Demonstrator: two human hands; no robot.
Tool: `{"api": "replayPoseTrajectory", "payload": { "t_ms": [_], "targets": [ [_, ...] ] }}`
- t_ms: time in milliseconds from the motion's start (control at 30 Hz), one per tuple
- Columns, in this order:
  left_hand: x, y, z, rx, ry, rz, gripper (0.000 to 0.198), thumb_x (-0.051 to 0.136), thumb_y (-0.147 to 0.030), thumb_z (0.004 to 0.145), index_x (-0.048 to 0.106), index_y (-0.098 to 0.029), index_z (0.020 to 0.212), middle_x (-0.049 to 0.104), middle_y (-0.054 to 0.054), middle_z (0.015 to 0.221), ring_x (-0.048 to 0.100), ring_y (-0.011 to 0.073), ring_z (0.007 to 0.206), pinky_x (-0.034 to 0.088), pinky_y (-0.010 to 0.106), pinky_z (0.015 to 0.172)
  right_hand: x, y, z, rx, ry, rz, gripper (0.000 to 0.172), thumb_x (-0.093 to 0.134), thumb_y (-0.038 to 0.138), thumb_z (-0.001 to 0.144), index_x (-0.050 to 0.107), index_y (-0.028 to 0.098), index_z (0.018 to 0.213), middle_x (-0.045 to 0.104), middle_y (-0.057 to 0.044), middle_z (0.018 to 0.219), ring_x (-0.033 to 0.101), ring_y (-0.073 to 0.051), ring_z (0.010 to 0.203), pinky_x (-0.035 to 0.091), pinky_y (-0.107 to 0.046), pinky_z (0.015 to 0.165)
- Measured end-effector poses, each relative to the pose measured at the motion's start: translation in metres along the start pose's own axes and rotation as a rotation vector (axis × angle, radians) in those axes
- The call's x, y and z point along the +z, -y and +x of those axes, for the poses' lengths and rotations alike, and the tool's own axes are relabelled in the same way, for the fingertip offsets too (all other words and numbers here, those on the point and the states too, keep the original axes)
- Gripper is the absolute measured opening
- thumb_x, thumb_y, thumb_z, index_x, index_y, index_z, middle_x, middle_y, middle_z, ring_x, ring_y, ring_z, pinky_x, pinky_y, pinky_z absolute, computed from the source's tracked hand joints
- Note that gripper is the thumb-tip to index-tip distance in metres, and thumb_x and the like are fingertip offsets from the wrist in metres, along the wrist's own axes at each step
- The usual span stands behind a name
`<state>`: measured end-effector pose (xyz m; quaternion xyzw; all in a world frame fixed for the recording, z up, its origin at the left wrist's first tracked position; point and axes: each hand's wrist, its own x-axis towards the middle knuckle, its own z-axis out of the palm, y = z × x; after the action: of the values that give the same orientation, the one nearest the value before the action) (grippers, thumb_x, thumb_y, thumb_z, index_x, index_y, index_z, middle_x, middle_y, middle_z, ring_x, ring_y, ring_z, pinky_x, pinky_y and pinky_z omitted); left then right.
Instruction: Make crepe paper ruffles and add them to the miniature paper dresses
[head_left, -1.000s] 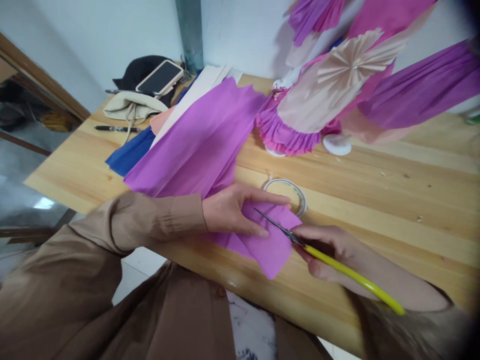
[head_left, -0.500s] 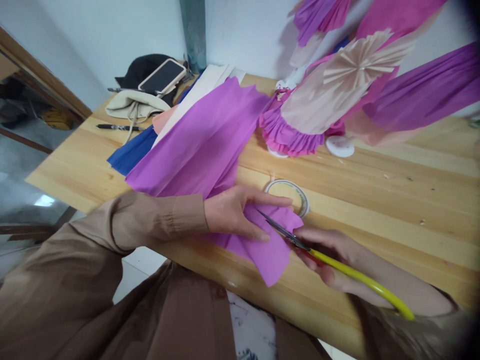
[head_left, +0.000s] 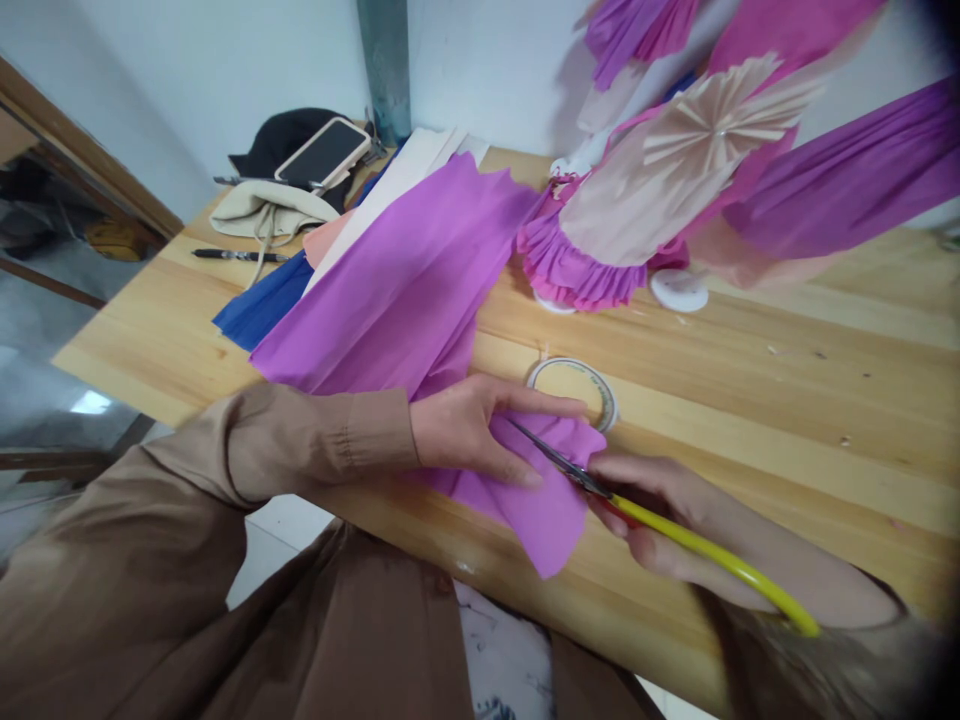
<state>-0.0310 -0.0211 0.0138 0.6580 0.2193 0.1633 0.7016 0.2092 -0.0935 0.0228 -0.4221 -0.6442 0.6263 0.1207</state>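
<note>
- So the purple sheet [head_left: 546, 535] is lying just inside the near edge of the surface [head_left: 757, 390], well along from the left corner. Can't tell if it's joining the big purple spread [head_left: 390, 285] behind the left hand [head_left: 461, 425].
- Left fingers are spreading wide, thumb pressing on the sheet and index stretching over to the white ring [head_left: 612, 408]. I can't see what the hidden ones are doing.
- Right hand [head_left: 664, 490] is gripping the scissors [head_left: 675, 535], fingers curling near the pivot, blades pointing at the left hand's thumb gap.
- Handling-wise, I'm guessing crepe-ish paper: light, floppy, creasing easily, probably tearing if yanked. Doesn't seem slippery.
- I'd be holding it flat with spread fingers beside the blades rather than pinching the loose corner, which is looking pretty limp.
- Scissors are looking stiff and a bit heavier; I'd be keeping hold by the yellow handle, fingertips clear of the blades.
</note>
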Motion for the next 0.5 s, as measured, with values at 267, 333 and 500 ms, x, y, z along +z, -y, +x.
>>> {"api": "replayPoseTrajectory", "payload": {
  "t_ms": [267, 333, 500],
  "targets": [
    [0.001, 0.002, 0.0, -0.003, -0.003, -0.003, 0.075, 0.08, -0.017, 0.069, 0.055, -0.015, 0.139, 0.059, 0.007, 0.142, 0.051, 0.0239, 0.137, 0.032, 0.036, 0.121, 0.0, -0.01, 0.005, -0.095, -0.001, 0.059, 0.058, 0.058, 0.077, 0.078, 0.051, 0.019, 0.073, 0.036, 0.005, 0.061, 0.027, -0.009, 0.054, 0.02, -0.025, 0.048],
    [0.0, 0.003, 0.0, -0.007, -0.003, -0.003, 0.076, 0.08, -0.015, 0.067, 0.056, -0.018, 0.139, 0.06, 0.005, 0.141, 0.052, 0.0238, 0.136, 0.033, 0.035, 0.121, 0.0, -0.011, 0.006, -0.106, -0.005, 0.073, 0.058, 0.059, 0.077, 0.078, 0.054, 0.019, 0.075, 0.035, 0.005, 0.06, 0.027, -0.008, 0.053, 0.02, -0.025, 0.047],
    [0.0, 0.005, -0.001, 0.026, 0.016, -0.013, 0.075, 0.077, -0.016, 0.071, 0.052, -0.011, 0.141, 0.057, 0.01, 0.144, 0.051, 0.0229, 0.137, 0.033, 0.034, 0.12, 0.0, -0.015, 0.01, -0.104, 0.004, 0.068, 0.06, 0.061, 0.078, 0.074, 0.06, 0.018, 0.077, 0.033, 0.006, 0.058, 0.025, -0.008, 0.052, 0.019, -0.025, 0.046]
  ]
}}
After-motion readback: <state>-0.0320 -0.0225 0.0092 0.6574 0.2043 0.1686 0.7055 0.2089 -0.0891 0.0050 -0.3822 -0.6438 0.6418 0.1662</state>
